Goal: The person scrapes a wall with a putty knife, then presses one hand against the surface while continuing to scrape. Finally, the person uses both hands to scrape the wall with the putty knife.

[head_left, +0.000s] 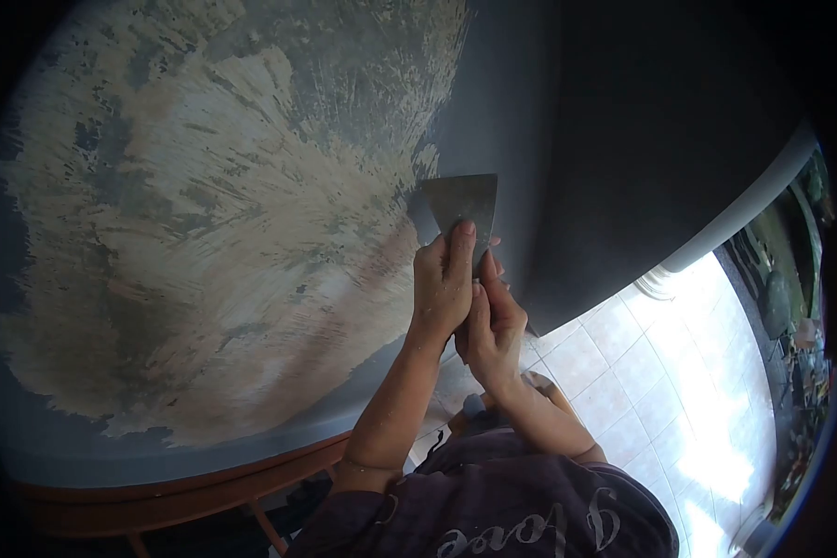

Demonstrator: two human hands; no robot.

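Note:
A wide metal scraper (467,192) is held up against the wall, its blade edge near the right border of a large patch where the grey paint (498,112) is stripped to a pale, rough layer (223,242). My left hand (445,284) is closed around the scraper, with the thumb lying along the lower part of the blade. Just below and to the right, my right hand (496,330) is closed around the lower end of the tool. The handle is mostly hidden by my fingers. Small pale specks dot my left wrist and forearm.
A reddish-brown wooden rail (186,488) runs along the wall's lower left. The dark wall (660,121) turns a corner at right. Below lies a pale tiled floor (623,372) in bright light, with plants and clutter (790,298) at far right.

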